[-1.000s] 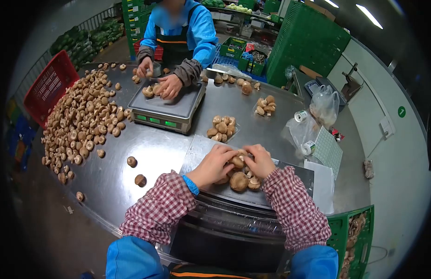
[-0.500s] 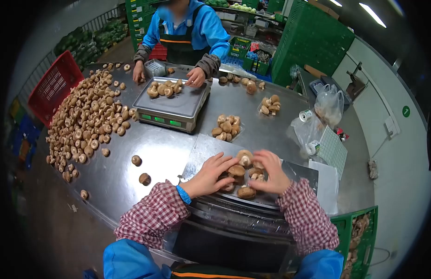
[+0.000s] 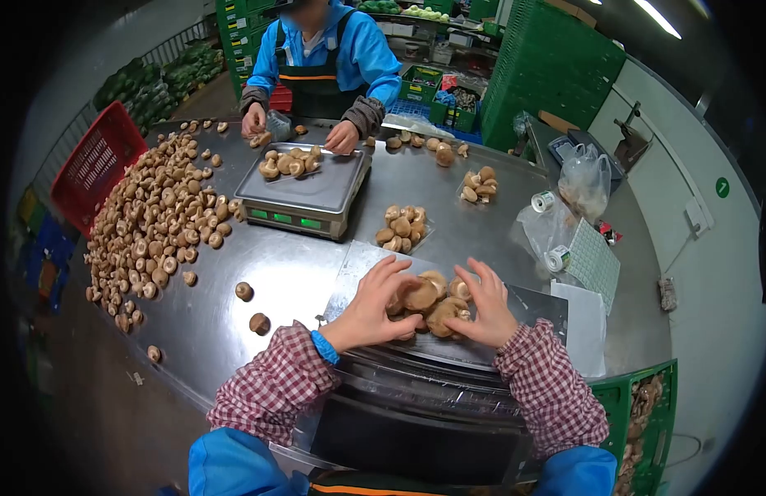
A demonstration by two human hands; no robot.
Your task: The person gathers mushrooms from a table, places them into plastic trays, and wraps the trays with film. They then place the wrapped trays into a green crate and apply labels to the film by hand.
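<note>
My left hand [image 3: 374, 306] and my right hand [image 3: 485, 307] cup a small heap of brown mushrooms [image 3: 432, 299] from both sides. The heap lies on a sheet of clear film [image 3: 358, 277] on the steel table [image 3: 292, 281]. Fingers of both hands press against the mushrooms, spread over the caps. My sleeves are red-and-white check.
Across the table a person in blue has hands at a scale [image 3: 304, 194] bearing mushrooms. A large loose mushroom pile [image 3: 155, 219] lies left, with a red crate [image 3: 93, 161] beyond. Two bagged portions [image 3: 401, 227] [image 3: 480, 185], tape rolls [image 3: 555, 259] and green crates [image 3: 635, 413] sit nearby.
My hands have closed in around the heap, gathering the spread mushrooms into a tighter clump. The person opposite moved a hand off the scale to the table edge.
</note>
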